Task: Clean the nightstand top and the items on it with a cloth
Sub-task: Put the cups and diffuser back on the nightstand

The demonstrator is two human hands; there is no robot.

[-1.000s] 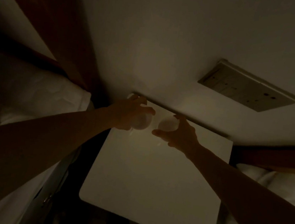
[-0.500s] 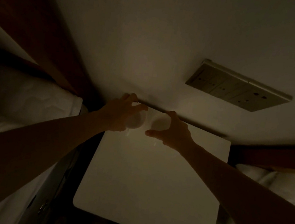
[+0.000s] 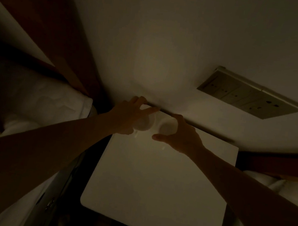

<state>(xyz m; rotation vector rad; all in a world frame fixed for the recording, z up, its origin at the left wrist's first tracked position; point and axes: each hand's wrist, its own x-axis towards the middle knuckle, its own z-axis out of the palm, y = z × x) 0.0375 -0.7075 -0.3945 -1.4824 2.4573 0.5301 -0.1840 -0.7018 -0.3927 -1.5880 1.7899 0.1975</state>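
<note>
White, round, cup-like objects, 2 of them, stand side by side at the pale nightstand table's [image 3: 154,188] far edge, against the wall; left hand [image 3: 127,115] grips one [image 3: 144,124], right hand [image 3: 181,135] the other [image 3: 167,127].

Dim room; pale wall [image 3: 173,31]; socket panel [image 3: 250,94]; white bedding [image 3: 48,100] beside dark wooden headboard [image 3: 43,15].

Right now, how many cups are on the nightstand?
2. One cup is held by the left hand; the other cup by the right hand, side by side at the nightstand's back edge. None seems hidden.
</note>
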